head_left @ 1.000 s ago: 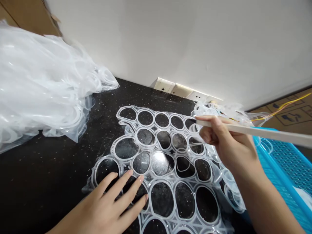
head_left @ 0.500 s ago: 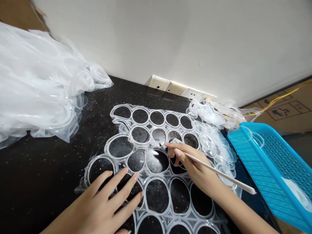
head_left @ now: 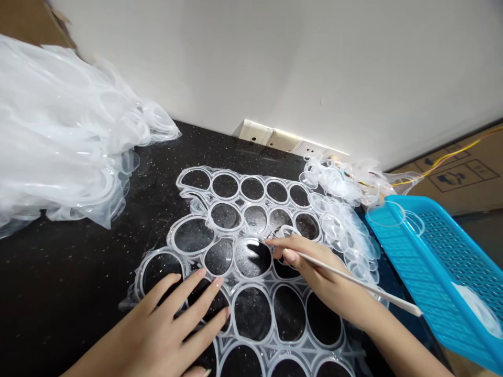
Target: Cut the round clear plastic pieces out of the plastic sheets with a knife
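The left hand (head_left: 165, 319) lies with spread fingers on a clear plastic sheet (head_left: 231, 283), which is flat on the black speckled table (head_left: 58, 272). Well apart from it, the right hand (head_left: 314, 267) pinches a slim white stick (head_left: 353, 277) over the sheet's middle. Nearly all the sheet's round openings stand empty, showing the table through them, while a curled clear piece (head_left: 285, 230) sits just above the right forefinger. Loose clear discs (head_left: 338, 225) heap along the sheet's right edge, and a few reach a blue plastic tray (head_left: 424, 277) farther right. Beyond the sheet's left side lies a large bundle of clear plastic sheets (head_left: 66, 125). A wall socket panel (head_left: 255, 131) sits beyond its far edge.
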Demonstrator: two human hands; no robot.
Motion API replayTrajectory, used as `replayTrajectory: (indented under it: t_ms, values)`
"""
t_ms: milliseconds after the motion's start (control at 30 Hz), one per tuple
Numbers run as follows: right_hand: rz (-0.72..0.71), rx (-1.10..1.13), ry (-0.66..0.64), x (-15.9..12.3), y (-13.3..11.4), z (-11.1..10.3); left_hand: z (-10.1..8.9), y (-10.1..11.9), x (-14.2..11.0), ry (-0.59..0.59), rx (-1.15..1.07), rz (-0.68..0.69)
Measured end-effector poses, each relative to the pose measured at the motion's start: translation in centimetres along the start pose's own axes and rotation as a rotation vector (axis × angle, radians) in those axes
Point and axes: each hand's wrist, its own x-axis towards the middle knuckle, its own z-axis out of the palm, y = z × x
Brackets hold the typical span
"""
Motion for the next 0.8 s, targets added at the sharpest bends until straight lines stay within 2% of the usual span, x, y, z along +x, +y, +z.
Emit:
replayTrajectory:
  t_ms: [300,533,700,800]
  values:
    - [0.112,0.304,-0.062,0.5,0.1,0.7,0.1,0.0,0.1,0.004,0.001,-0.006]
    - [0.135,0.381,-0.061,0.7,0.2,1.0,0.0,0.0,0.0,0.005,0.025,-0.017]
    - [0.271,0.733,-0.044,0.9,0.7,1.3,0.4,-0.1,-0.1,0.005,0.007,-0.009]
    - [0.303,0.912,-0.038,1.2,0.6,0.8,0.2,-0.2,0.0,-0.003,0.007,0.004]
